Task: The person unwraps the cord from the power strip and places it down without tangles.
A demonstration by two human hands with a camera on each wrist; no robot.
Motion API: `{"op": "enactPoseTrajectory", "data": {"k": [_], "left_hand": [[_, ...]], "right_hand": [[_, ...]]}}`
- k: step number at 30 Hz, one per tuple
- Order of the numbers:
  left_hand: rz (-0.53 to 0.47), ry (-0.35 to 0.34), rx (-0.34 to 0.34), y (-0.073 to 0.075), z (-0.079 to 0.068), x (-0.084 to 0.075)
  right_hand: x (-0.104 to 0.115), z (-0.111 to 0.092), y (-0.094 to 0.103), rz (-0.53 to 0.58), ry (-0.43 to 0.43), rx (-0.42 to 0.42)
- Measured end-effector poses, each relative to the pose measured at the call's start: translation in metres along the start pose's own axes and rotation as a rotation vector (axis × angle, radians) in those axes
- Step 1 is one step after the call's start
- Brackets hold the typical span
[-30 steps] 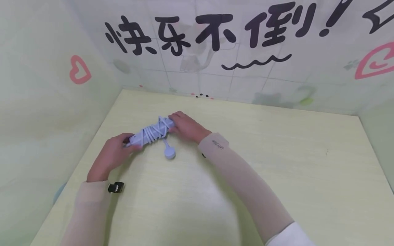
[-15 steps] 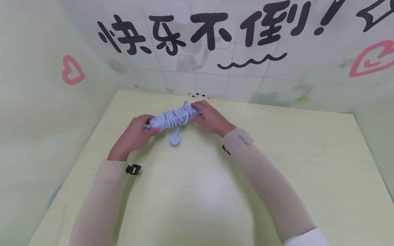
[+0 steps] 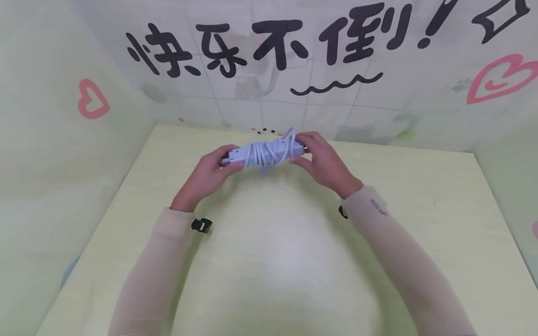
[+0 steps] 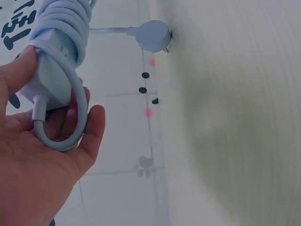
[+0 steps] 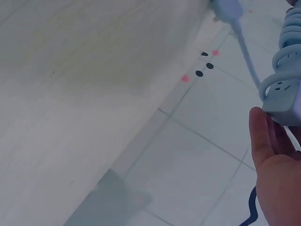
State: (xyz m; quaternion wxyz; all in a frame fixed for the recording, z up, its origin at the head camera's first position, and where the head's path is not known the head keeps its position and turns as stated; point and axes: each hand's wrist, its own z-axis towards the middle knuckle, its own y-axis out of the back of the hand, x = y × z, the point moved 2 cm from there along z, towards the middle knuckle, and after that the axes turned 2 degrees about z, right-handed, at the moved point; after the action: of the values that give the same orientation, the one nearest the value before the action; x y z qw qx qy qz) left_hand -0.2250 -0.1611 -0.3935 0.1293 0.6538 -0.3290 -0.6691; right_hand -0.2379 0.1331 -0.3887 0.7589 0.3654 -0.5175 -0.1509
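My right hand [image 5: 278,174], lower right, holds one end of a pale blue power strip [image 5: 278,107], socket slots showing. Cord [image 5: 289,51] looped round it; one straight stretch runs up-left to the plug [image 5: 228,9], cut by top edge. Pale worktop [image 5: 70,94] fills left side. Grid-lined wall [image 5: 197,150] alongside, black and pink dots [image 5: 199,73] near the seam.

Power strip [image 4: 52,80], wound cord [image 4: 63,26] and plug [image 4: 151,36]: pale lilac-blue. Counter [image 3: 286,261]: pale yellow, faint grain. Wall [image 3: 241,111] past its far edge: whitish, thin grey grid, bold black lettering [image 3: 277,26], pink hearts [image 3: 84,101]. Sleeves [image 3: 143,275]: beige, right one with dark print [image 3: 378,207].
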Motion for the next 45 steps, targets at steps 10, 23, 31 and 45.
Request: {"op": "enactPoseTrajectory", "data": {"k": [10,23,31,45], "left_hand": [[-0.158,-0.112,-0.031,-0.016,0.003,-0.029],[-0.221,-0.193,-0.043,-0.039,0.022,-0.057],[-0.23,-0.257,-0.033,-0.048,0.023,-0.069],[-0.244,-0.313,-0.054,-0.046,0.019,-0.071]], "right_hand": [[0.008,-0.043,0.034,-0.143,0.229,-0.235],[-0.003,-0.068,0.065,-0.192,0.255,-0.374],[-0.014,-0.08,0.072,-0.11,0.202,-0.36],[-0.002,-0.085,0.084,-0.308,0.336,-0.394]]}}
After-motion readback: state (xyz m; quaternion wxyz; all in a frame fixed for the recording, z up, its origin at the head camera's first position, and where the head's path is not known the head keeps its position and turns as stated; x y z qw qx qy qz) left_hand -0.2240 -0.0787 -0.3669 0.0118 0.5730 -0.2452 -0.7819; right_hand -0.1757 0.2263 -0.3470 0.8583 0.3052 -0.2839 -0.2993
